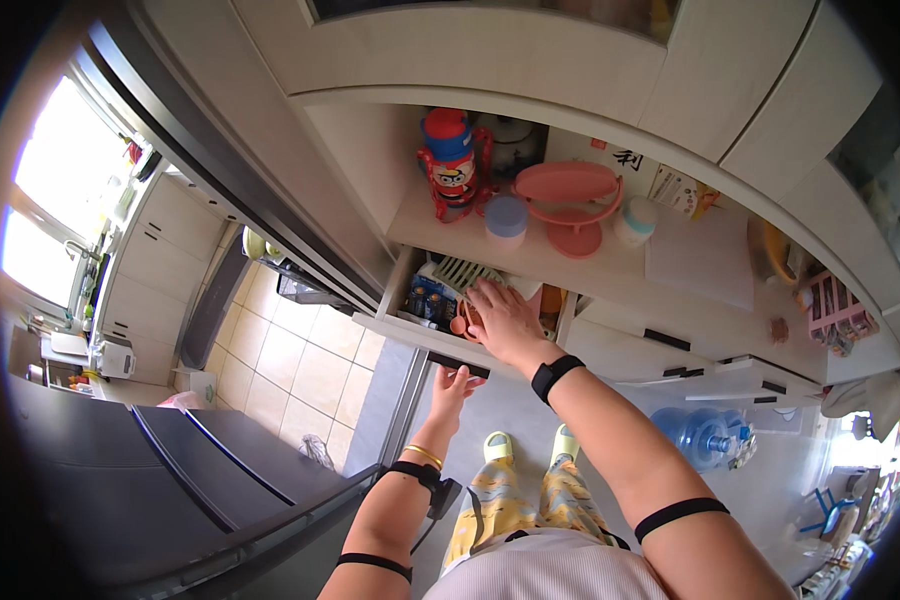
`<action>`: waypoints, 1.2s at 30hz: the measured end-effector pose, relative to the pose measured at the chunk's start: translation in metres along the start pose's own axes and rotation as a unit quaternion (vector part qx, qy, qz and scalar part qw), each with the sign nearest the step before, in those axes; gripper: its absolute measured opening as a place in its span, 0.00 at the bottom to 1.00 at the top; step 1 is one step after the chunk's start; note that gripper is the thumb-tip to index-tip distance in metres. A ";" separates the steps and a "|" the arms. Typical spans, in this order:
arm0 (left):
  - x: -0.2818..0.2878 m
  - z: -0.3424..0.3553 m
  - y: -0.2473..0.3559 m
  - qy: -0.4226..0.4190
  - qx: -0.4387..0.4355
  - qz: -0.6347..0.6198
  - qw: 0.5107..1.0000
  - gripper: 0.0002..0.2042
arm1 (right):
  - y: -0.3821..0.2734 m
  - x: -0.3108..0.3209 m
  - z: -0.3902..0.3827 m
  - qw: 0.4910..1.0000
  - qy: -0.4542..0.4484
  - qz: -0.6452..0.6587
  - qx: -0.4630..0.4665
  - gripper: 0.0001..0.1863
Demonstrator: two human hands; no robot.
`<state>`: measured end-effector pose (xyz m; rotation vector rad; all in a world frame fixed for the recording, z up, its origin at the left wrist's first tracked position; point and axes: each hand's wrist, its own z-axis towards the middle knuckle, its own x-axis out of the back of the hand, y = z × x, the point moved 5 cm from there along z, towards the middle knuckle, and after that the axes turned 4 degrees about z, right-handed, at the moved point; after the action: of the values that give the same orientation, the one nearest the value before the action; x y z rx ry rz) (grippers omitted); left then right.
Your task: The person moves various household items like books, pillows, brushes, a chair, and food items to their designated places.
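A shallow drawer (422, 335) is pulled out below the counter, filled with small items. My left hand (452, 392) is at its front, the fingers gripping the black handle (457, 366). My right hand (507, 322) reaches into the drawer, palm down, fingers stretched over the contents. Its fingertips lie beside a pale green slotted piece (460, 272), perhaps touching it. Left of the hand is a small orange-brown scoop-like piece (458, 325). Dark small packages (432, 303) fill the drawer's left part. What lies under my right palm is hidden.
On the counter above stand a red-and-blue character bottle (452, 165), a blue-lidded jar (506, 220), a pink oval tray on a stand (570, 185) and a white jar (635, 220). A dark cabinet (90, 460) is at left. Blue water jugs (700, 437) stand on the floor at right.
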<state>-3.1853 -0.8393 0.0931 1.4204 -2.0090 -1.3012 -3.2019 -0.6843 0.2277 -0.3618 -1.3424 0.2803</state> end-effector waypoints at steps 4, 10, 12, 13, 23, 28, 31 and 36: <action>-0.004 0.013 0.012 0.008 -0.007 0.003 1.000 0.10 | -0.008 0.015 -0.001 0.999 0.012 0.034 -0.006 0.29; -0.022 0.044 0.031 0.028 -0.002 0.011 1.000 0.06 | -0.006 0.042 -0.020 0.997 0.053 0.050 0.001 0.26; -0.028 0.057 0.037 0.026 -0.010 -0.001 1.000 0.07 | -0.003 0.055 -0.039 0.995 0.049 0.083 -0.020 0.24; -0.031 0.067 0.036 0.023 -0.012 -0.008 1.000 0.07 | 0.001 0.059 -0.053 0.992 0.044 0.116 -0.037 0.23; -0.032 0.143 0.037 -0.013 -0.003 -0.053 0.998 0.21 | 0.091 -0.009 -0.400 0.844 -0.217 0.084 -0.484 0.17; -0.032 0.126 0.026 -0.068 0.058 0.104 0.991 0.27 | 0.069 -0.019 -0.560 0.742 -0.085 0.210 -0.631 0.14; -0.050 0.088 -0.012 -0.068 0.117 0.131 0.982 0.27 | 0.043 -0.020 -0.630 0.671 0.001 0.251 -0.698 0.14; -0.095 0.019 -0.108 -0.199 0.120 0.416 0.879 0.13 | 0.007 -0.027 -0.722 0.571 0.079 0.282 -0.767 0.18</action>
<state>-3.0982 -0.7550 0.0132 0.2181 -2.6599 -0.9929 -2.5014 -0.7556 0.0674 -2.2647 -0.9047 -0.5229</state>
